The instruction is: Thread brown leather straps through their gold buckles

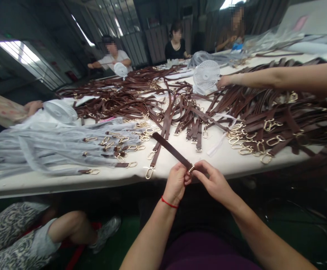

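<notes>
A dark brown leather strap (172, 149) with a gold metal buckle (191, 168) at its near end is held out over the front edge of the table. My left hand (177, 182), with a red string at the wrist, is closed around the strap's buckle end. At the buckle, the thumb and fingers of my right hand (212, 182) pinch from the right side. The strap's free end points up and to the left. Just beyond it lie brown straps with gold oval clasps (149, 172).
Brown straps with gold hardware (247, 140) pile up on the right of the white table (124, 179). Plastic-sleeved straps (62, 148) spread on the left. White fans (206, 75) stand among them. A co-worker's arm (275, 79) reaches in from the right; other people sit around.
</notes>
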Demonstrator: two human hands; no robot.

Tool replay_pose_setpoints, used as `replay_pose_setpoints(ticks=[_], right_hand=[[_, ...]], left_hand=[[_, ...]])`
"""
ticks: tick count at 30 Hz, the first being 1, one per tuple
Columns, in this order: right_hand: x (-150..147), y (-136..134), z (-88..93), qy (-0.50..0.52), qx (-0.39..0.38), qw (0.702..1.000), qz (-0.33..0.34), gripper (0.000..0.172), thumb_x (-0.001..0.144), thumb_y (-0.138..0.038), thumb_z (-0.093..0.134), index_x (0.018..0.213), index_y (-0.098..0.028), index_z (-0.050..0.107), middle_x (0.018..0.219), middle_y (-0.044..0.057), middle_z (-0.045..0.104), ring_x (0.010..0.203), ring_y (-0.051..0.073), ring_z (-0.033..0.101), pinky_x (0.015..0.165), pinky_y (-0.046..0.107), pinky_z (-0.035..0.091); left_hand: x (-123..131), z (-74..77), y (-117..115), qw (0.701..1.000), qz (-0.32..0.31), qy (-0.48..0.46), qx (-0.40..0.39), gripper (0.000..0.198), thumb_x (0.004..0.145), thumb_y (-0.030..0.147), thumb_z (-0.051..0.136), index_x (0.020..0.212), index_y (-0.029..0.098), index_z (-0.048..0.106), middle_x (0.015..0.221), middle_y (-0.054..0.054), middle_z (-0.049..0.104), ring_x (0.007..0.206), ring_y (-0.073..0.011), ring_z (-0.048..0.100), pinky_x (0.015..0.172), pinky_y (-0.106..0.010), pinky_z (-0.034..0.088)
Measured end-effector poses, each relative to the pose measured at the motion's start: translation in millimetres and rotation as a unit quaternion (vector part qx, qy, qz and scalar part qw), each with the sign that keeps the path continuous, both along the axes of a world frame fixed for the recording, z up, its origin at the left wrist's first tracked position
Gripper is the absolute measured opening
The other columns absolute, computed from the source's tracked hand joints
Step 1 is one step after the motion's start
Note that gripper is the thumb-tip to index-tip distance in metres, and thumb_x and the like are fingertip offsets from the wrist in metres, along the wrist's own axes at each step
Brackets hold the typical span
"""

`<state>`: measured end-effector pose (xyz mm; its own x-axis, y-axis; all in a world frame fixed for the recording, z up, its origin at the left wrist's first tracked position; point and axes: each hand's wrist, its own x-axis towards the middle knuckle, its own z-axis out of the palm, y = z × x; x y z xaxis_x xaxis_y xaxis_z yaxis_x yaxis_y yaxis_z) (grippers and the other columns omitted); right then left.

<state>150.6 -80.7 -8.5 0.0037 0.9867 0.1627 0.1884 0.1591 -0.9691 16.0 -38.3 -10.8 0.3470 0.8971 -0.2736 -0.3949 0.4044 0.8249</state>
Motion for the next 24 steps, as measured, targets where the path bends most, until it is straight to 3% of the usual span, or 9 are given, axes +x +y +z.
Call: replay_pose_setpoints(ticks=[2,4,7,9,12,16,24], right_hand=[[0,0,8.6,-0.088,0.072,0.992,-0.052,0.025,0.088,-0.029,0.06,0.112,-0.021,0.058,0.101,0.007,0.061,0.095,0.022,0.057,0.088,0.036,0.045],[-1,2,16.8,-0.137,0.109,0.982,-0.066,0.034,0.086,-0.03,0.063,0.118,-0.02,0.056,0.094,0.006,0.059,0.087,0.021,0.056,0.083,0.034,0.046],[-3,4,22.4,-0.153,0.103,0.981,-0.059,0.014,0.088,-0.03,0.059,0.098,-0.019,0.062,0.073,0.001,0.054,0.066,0.017,0.051,0.065,0.03,0.044],[-4,4,20.2,-0.134,0.1,0.983,-0.075,0.01,0.091,-0.026,0.053,0.086,-0.02,0.059,0.072,0.001,0.054,0.065,0.016,0.052,0.065,0.029,0.044],[-2,-1,12.1,-0.065,0.081,0.991,-0.084,0.01,0.093,-0.025,0.046,0.091,-0.021,0.054,0.08,0.001,0.057,0.073,0.016,0.057,0.071,0.028,0.046],[-2,-8,4.3,0.021,0.041,0.995,-0.088,0.012,0.096,-0.031,0.044,0.096,-0.022,0.052,0.082,0.002,0.058,0.075,0.018,0.06,0.072,0.029,0.051],[-7,-12,1.0,0.07,0.04,0.992,-0.093,0.013,0.097,-0.034,0.045,0.097,-0.023,0.052,0.085,0.004,0.059,0.077,0.019,0.061,0.074,0.032,0.052]], left_hand=[[2,-0.7,-1,1.0,0.006,0.024,0.019,0.028,0.078,0.038,0.067,0.082,0.014,0.053,0.054,0.006,0.041,0.042,-0.0028,0.031,0.038,-0.014,0.021],[5,-2.3,-3,0.998,0.005,0.054,0.045,0.031,0.081,0.043,0.064,0.087,0.015,0.053,0.051,0.008,0.039,0.04,-0.0035,0.031,0.037,-0.014,0.022],[9,-5.4,-6,0.987,0.031,0.115,0.108,0.032,0.084,0.046,0.06,0.09,0.016,0.051,0.049,0.008,0.042,0.037,-0.0052,0.034,0.035,-0.016,0.027],[10,-7.1,-7,0.974,0.064,0.161,0.149,0.03,0.085,0.046,0.059,0.088,0.017,0.049,0.048,0.008,0.045,0.037,-0.0069,0.039,0.035,-0.016,0.031],[10,-8.2,-7,0.959,0.089,0.199,0.179,0.028,0.087,0.044,0.058,0.087,0.018,0.047,0.048,0.007,0.048,0.037,-0.0076,0.042,0.037,-0.017,0.035],[9,-8.5,-7,0.953,0.091,0.213,0.193,0.027,0.088,0.044,0.057,0.087,0.019,0.048,0.049,0.007,0.049,0.038,-0.0081,0.044,0.038,-0.017,0.037],[9,-4.8,-8,0.955,0.093,0.207,0.192,0.023,0.085,0.041,0.06,0.089,0.02,0.052,0.055,0.005,0.051,0.044,-0.0093,0.047,0.045,-0.019,0.037]])
